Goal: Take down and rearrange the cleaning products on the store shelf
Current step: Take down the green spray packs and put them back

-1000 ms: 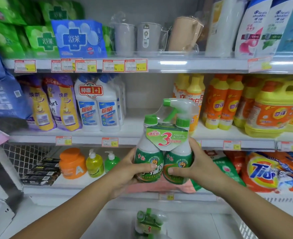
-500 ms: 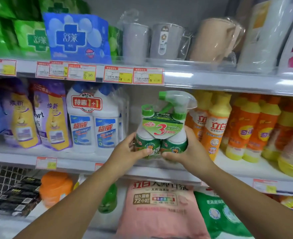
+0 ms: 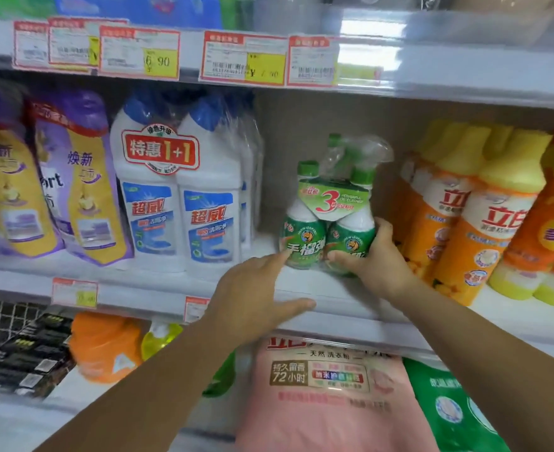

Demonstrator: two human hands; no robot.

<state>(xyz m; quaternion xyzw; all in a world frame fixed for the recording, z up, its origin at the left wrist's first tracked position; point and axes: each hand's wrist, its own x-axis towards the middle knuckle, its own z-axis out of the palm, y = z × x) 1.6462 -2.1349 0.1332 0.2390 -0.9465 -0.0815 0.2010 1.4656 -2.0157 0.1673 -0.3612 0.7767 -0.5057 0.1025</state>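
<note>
A shrink-wrapped pack of green-and-white spray cleaner bottles stands upright on the middle shelf, in the gap between the white toilet-cleaner bottles and the orange detergent bottles. My right hand grips the pack's lower right bottle, thumb in front and fingers round the side. Spread over the shelf's front edge, my left hand only touches the pack's lower left bottle with a fingertip.
White blue-capped toilet-cleaner bottles stand left of the pack, purple pouches further left. Orange and yellow detergent bottles crowd the right. Price tags line the upper shelf edge. Below lie a pink bag and an orange jar.
Both hands carried the spray-cleaner pack up and back, and it now rests on the middle shelf. My left hand has let go and opened over the shelf edge. The view has closed in.
</note>
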